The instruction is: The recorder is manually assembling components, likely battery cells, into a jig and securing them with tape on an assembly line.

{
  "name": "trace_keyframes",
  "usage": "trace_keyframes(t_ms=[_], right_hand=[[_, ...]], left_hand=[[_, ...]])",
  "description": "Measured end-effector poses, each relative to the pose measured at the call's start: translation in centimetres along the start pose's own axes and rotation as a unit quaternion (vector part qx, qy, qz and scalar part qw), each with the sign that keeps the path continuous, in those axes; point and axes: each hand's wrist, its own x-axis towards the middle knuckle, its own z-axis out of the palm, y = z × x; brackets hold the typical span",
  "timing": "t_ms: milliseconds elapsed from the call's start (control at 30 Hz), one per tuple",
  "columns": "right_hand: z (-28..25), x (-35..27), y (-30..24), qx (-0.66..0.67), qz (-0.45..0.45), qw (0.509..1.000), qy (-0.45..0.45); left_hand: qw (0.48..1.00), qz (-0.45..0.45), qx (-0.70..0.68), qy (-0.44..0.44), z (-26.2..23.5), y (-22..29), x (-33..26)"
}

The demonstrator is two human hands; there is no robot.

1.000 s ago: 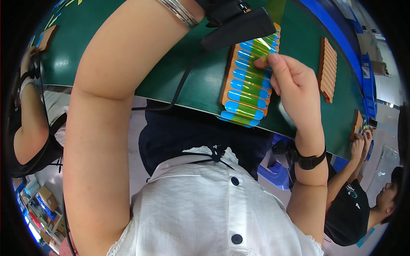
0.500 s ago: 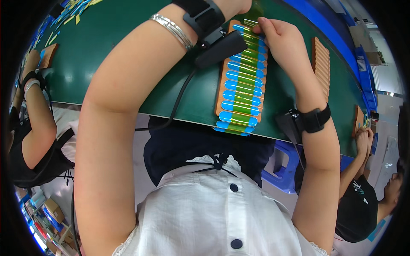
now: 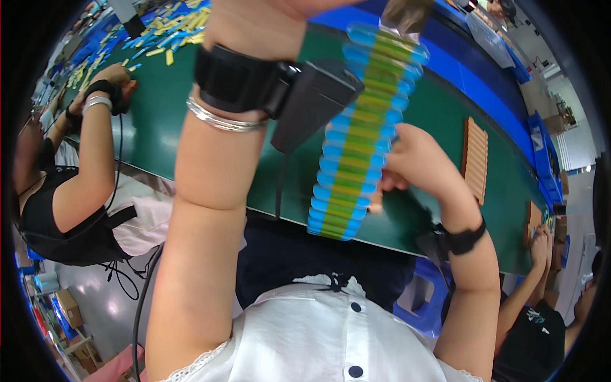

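A long strip of blue round-ended pieces (image 3: 356,159), joined down the middle by yellow-green see-through tape, hangs raised and slanting over the table. Its top end runs into a crumpled clear film (image 3: 407,18) at the upper edge. My left hand (image 3: 270,11) is up there too, holding the strip's top end; its fingertips are out of the picture. Beside the strip's right edge, my right hand (image 3: 423,156) has its fingers curled, slightly blurred. A tan corner of the grooved block (image 3: 376,202) shows under those fingers; the strip hides most of it.
Another grooved block (image 3: 475,159) lies on the green table (image 3: 283,181) to the right. Loose blue and yellow pieces (image 3: 168,32) are heaped at the far left. Co-workers' hands (image 3: 114,73) are busy on both sides. A blue stool (image 3: 420,290) stands below the table edge.
The taped strip has come up off the grooved block and now hangs in the air. My left hand has risen; my right hand has moved down along the block toward me.
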Motion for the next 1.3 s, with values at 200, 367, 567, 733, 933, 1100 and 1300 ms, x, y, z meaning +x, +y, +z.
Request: trace_keyframes(t_ms=[200,367,567,733,933,1100,1300], right_hand=[[1.0,10.1,-1.6,0.268,-0.277,0.922,-0.028],[-0.8,12.3,-2.6,0.41,-0.128,0.903,-0.018],[-1.2,-2.9,2.7,0.469,-0.3,0.825,-0.095],[2.5,-8.0,3.0,0.379,-0.301,0.872,0.077],[5.1,-9.2,2.2,0.249,-0.325,0.896,0.171],[5.6,-10.0,4.8,0.203,-0.346,0.871,0.282],[11.0,-22.0,11.4,0.11,-0.36,0.921,0.097]], left_hand=[[0.972,-0.04,-0.13,-0.192,-1.5,-1.8,1.2],[0.974,-0.132,0.0,0.185,1.0,-4.0,1.7],[0.931,-0.178,-0.001,0.317,5.0,-4.8,-0.3],[0.924,-0.233,-0.034,0.302,7.1,-7.0,-3.1],[0.925,-0.322,-0.185,0.081,4.0,-8.2,-3.4],[0.948,-0.248,-0.119,0.161,6.7,-9.3,-4.5],[0.899,-0.269,-0.345,0.02,14.7,-14.3,-18.8]])
